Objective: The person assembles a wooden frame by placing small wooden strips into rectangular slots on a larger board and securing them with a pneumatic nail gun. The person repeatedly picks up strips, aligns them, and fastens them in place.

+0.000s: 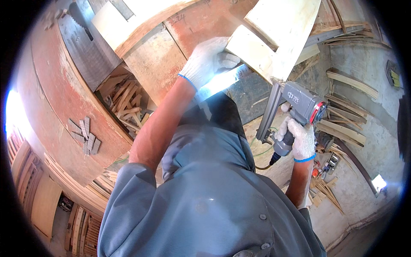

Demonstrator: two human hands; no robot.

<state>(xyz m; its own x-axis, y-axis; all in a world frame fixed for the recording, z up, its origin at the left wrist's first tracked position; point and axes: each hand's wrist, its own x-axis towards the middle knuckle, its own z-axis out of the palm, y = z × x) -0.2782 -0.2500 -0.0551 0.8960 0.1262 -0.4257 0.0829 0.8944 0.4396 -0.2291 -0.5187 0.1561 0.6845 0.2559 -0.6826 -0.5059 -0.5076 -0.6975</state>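
Observation:
My left hand, in a white knit glove, presses on a pale wooden block that juts from a larger light wood piece. In my right hand, also gloved, I grip the handle of a grey pneumatic nail gun. Its nose points up against the underside of the wood, and its long magazine slants down to the left. An air hose trails from the handle's base. My grey shirt fills the lower middle of the view.
A worn reddish workbench runs along the left, with a saw blade set in it and strips of nails lying on top. Wood offcuts fill a gap below the bench. Curved wooden slats lie on the concrete floor at right.

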